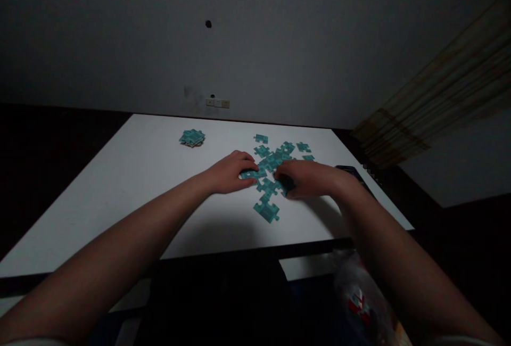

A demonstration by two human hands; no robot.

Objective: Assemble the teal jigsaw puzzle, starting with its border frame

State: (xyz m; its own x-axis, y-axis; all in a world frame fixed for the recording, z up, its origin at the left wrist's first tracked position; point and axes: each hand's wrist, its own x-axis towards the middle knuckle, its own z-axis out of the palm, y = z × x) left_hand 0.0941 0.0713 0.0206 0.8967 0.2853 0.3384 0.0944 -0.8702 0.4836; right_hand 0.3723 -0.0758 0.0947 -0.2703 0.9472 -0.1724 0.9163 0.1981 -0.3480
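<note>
Teal puzzle pieces (268,187) lie on the white table (131,175), several of them joined in an irregular patch. My left hand (235,172) rests at the left side of the patch, thumb and fingers apart, over a teal piece (249,174). At the right side, my right hand (303,177) is curled down, its fingertips at the patch's edge; shadow hides what lies under the palm. A larger piece (266,211) forms the near end of the patch. Loose pieces (261,138) lie beyond it, one (303,147) at the far right.
A small pile of teal pieces (192,138) sits at the table's far left. A dark phone-like object (353,171) lies beyond my right wrist. Below the near edge is a clear plastic bag (355,287). A wall with sockets (217,103) stands behind, and a curtain (415,101) hangs right.
</note>
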